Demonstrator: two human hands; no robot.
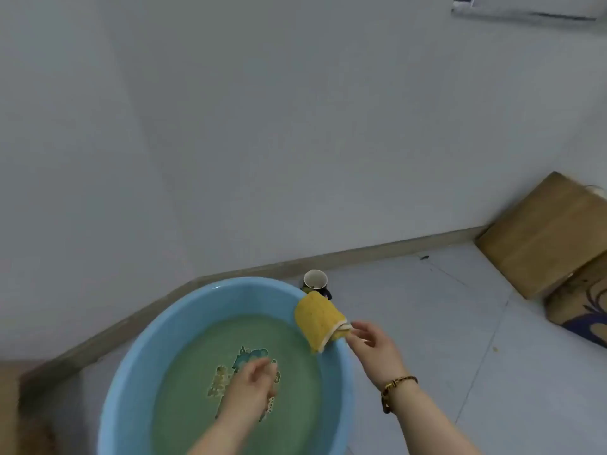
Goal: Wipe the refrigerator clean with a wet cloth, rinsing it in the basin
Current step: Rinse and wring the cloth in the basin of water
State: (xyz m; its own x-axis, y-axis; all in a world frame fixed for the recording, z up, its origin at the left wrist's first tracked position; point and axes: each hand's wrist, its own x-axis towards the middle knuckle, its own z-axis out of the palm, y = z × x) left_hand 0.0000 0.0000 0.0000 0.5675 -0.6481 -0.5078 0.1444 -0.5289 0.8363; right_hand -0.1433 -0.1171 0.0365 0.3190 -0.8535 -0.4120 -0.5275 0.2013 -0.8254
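Blue plastic forms the round basin, which is seen from the head view at the near left of the tiled floor, close to the skirting board and the pale wall. The basin is filled with greenish water, and a printed pattern is seen through it on the bottom.

A yellow cloth with a white edge is draped over the far right part of the basin's rim. Its right end is pinched by the thumb and fingertips of the right hand, which is stretched out just beyond the rim; the other fingers are spread loosely. A beaded bracelet is worn on the right wrist.

The left hand is held over the middle of the water with its fingers loosely curled, and nothing is grasped in it. Whether the water is touched by the fingertips cannot be told, as the hand is blurred.

A paper cup with a white inside is placed on the floor just behind the basin, beside the far end of the cloth. A plain cardboard box is set against the wall at the far right, well apart from the basin, and a second box marked with a dark blue print is laid just in front of it. A white unit is fixed high on the wall at the top right, only partly shown.
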